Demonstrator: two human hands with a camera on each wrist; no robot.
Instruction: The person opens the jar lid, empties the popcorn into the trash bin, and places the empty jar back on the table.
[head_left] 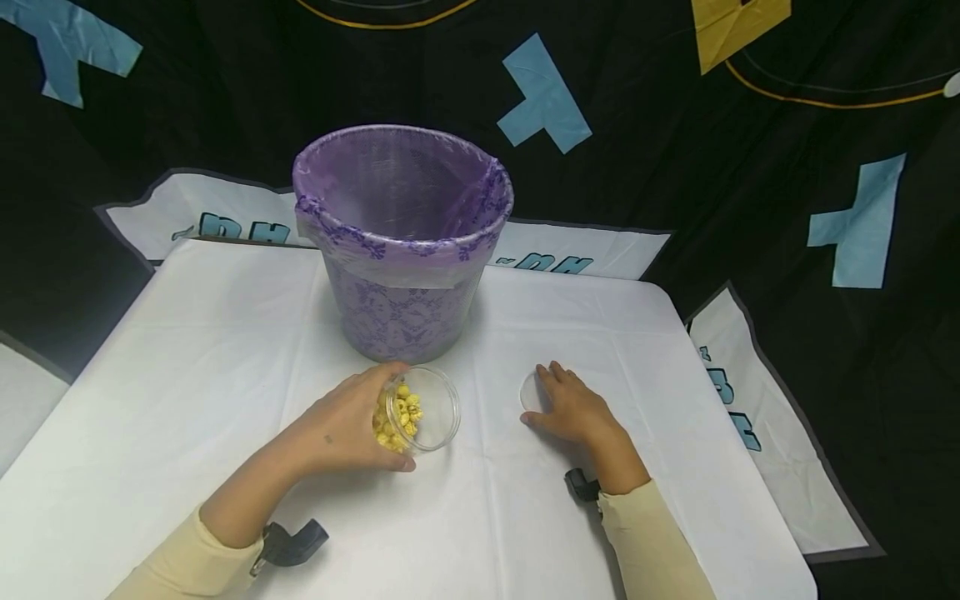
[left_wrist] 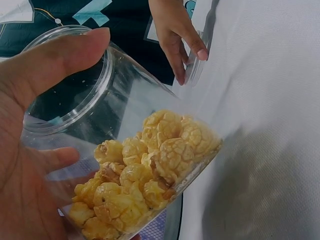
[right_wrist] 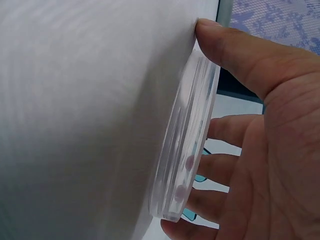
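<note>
In the head view my left hand (head_left: 348, 425) grips a clear plastic jar (head_left: 438, 412) from its left side, in front of the bin. The jar is tilted, its open mouth facing right. Yellow popcorn (left_wrist: 140, 175) lies along its lower side in the left wrist view, where my thumb and fingers wrap round the wall. Further right, my right hand (head_left: 577, 410) holds a round clear lid (right_wrist: 185, 140) by its edge at the white tabletop. Thumb and fingertips sit on opposite sides of the lid, and some fingertips show through it in the right wrist view.
A purple patterned bin (head_left: 401, 312) with a translucent liner (head_left: 450, 267) over its rim stands at the back of the white table (head_left: 525, 533). Behind the table hangs a black cloth (head_left: 637, 167) with blue tape shapes.
</note>
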